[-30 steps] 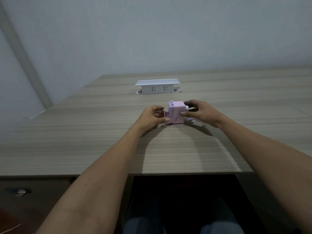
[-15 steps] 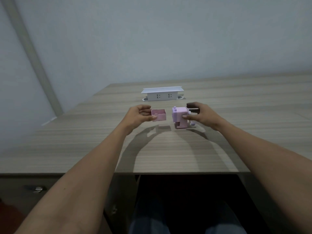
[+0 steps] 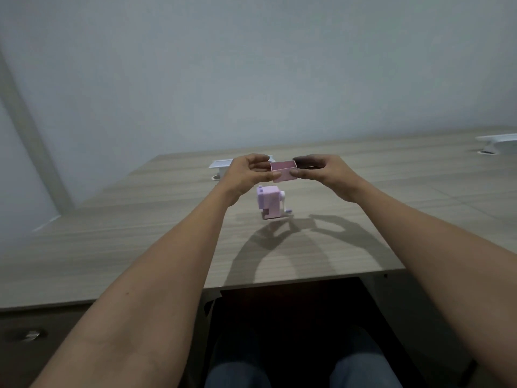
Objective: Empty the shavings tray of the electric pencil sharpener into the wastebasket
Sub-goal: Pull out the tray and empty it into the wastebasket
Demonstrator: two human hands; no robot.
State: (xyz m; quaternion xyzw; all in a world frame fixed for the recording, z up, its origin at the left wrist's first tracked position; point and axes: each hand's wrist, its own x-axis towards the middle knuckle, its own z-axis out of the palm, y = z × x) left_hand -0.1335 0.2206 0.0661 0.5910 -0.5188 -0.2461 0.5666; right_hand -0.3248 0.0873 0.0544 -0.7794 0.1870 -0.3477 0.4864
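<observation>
The small lilac pencil sharpener [image 3: 270, 202] stands alone on the wooden desk [image 3: 140, 233], its crank on the right side. Above it I hold the pink shavings tray [image 3: 284, 171] in the air, open side up. My left hand [image 3: 246, 175] pinches its left end and my right hand [image 3: 321, 170] pinches its right end. What lies inside the tray cannot be made out. No wastebasket is in view.
A white socket box [image 3: 221, 165] sits on the desk behind my left hand, and another white box [image 3: 498, 141] is at the far right edge. A grey wall rises behind the desk. A drawer with a metal knob [image 3: 32, 335] is at lower left; my knees are under the desk.
The tray came out of the sharpener in my left hand and rose above it. My right hand let go of the sharpener and took the tray's right end.
</observation>
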